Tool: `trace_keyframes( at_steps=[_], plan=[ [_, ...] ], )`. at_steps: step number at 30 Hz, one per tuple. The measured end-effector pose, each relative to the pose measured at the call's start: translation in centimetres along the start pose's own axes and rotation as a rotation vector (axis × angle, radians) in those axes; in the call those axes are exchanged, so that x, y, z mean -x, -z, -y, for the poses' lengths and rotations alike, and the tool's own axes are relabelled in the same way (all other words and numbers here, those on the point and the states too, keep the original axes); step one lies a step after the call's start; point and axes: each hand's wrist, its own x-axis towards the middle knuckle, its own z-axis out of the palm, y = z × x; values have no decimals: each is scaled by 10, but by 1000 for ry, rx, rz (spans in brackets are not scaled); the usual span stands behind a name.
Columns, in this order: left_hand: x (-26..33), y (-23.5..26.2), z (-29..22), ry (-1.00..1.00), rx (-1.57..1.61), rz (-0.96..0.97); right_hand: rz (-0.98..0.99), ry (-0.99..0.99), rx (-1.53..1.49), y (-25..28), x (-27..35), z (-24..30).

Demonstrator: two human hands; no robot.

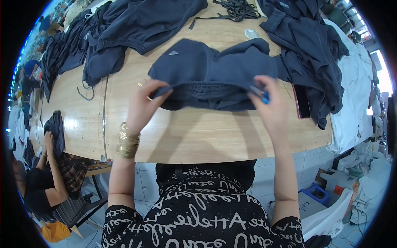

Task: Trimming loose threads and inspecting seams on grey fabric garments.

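Observation:
A pair of dark navy pants (244,62) with a gathered elastic waistband (202,89) is stretched between my two hands over the wooden table. My left hand (144,101) pinches the left end of the waistband, thumb and fingers closed on the cloth. At the right end, my right hand (269,101) grips the waistband and also has a small tool with a blue part (265,98) in it; motion blur hides its kind. A small pale triangular mark (173,53) shows on the left part of the cloth. The far part of the pants rests on the table.
More dark garments lie at the far left (136,27) and right (308,53). A phone (302,103) sits partly under the right pile, white cloth (355,95) beyond. Black cords (235,10) and a white disc (251,33) lie far back. Another person (45,182) handles dark cloth at left.

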Motion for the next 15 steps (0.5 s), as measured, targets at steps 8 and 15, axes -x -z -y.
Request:
trace_keyframes(
  at_steps=[8, 15],
  plan=[
    [30, -59, 31, 173, 32, -182, 88, -126, 134, -41, 25, -27],
    [48, -65, 23, 33, -77, -341, 80, 220, -138, -45, 44, -18]
  ],
)
